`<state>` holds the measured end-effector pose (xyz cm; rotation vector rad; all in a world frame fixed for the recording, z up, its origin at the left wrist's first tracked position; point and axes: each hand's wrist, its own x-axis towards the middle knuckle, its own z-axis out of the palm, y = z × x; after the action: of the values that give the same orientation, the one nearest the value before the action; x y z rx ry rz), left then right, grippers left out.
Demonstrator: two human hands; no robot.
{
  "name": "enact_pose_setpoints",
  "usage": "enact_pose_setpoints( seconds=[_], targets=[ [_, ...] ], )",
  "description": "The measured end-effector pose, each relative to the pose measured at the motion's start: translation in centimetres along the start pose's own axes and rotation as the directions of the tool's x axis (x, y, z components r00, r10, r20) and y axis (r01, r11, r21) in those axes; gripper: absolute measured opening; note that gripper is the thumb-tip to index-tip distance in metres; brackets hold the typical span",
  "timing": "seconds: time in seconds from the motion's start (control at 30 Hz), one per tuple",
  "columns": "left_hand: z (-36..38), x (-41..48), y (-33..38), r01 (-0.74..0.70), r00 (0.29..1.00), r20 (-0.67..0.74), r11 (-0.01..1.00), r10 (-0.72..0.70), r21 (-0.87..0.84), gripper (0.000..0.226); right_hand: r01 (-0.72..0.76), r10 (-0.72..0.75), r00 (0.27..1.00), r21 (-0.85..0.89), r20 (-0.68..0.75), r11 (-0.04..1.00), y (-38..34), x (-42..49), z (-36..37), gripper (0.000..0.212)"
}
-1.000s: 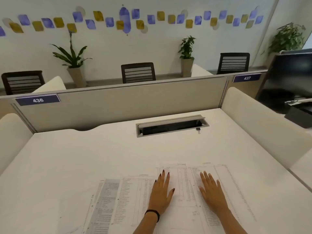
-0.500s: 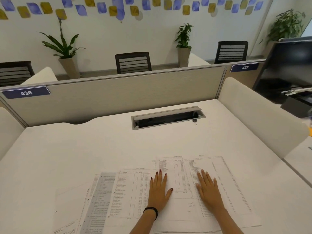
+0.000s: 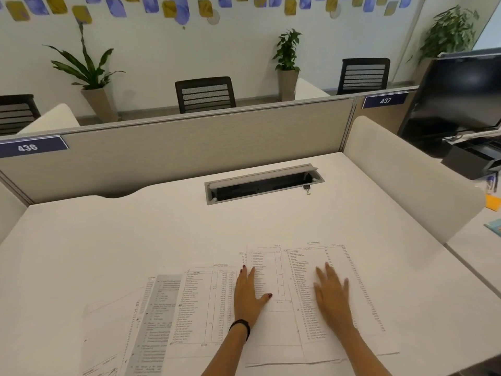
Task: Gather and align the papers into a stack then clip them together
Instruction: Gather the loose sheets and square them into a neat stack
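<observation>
Your fingers (image 3: pixel 245 279) lay straight, gripping nothing: your left hand (image 3: pixel 248 297) and right hand (image 3: pixel 332 297) rested flat on overlapping papers (image 3: pixel 200 308) on the table (image 3: pixel 108 240), the clip (image 3: pixel 307 188) well apart.

The left hand (image 3: pixel 248 294) and right hand (image 3: pixel 332 294) rest flat, fingers straight, on overlapping white printed paper sheets (image 3: pixel 200 308) fanned across the white worktop (image 3: pixel 135 234). A small black binder clip (image 3: pixel 307 188) lies well beyond, just beside the grey cable slot (image 3: pixel 264 183).

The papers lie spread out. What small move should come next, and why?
Probably the left hand and right hand should slide toward each other, drawing the papers into one pile: both press flat on sheets that lie fanned and overlapping, and the binder clip lies apart by the cable slot.
</observation>
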<state>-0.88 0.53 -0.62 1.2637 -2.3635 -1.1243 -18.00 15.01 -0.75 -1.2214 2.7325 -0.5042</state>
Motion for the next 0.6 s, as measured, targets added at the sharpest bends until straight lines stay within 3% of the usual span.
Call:
enact_pose_setpoints(
  seconds=[0.17,0.3,0.6],
  targets=[
    [-1.1,0.9,0.6,0.042,0.996,-0.069,0.956,-0.065,-0.289,0.048,-0.368,0.373,0.922,0.065,-0.107,0.928,4.2,-0.2,-1.2,0.053],
    [-1.9,1.3,1.6,0.077,0.988,-0.076,0.842,-0.138,-0.534,0.033,-0.341,0.357,0.919,0.117,-0.168,0.933,4.6,-0.9,-1.0,0.054],
    [-1.6,1.6,2.3,0.118,0.979,-0.06,0.784,-0.194,-0.609,0.031,-0.319,0.326,0.935,0.069,-0.138,0.945,1.5,-1.7,1.1,0.06]
  ],
)
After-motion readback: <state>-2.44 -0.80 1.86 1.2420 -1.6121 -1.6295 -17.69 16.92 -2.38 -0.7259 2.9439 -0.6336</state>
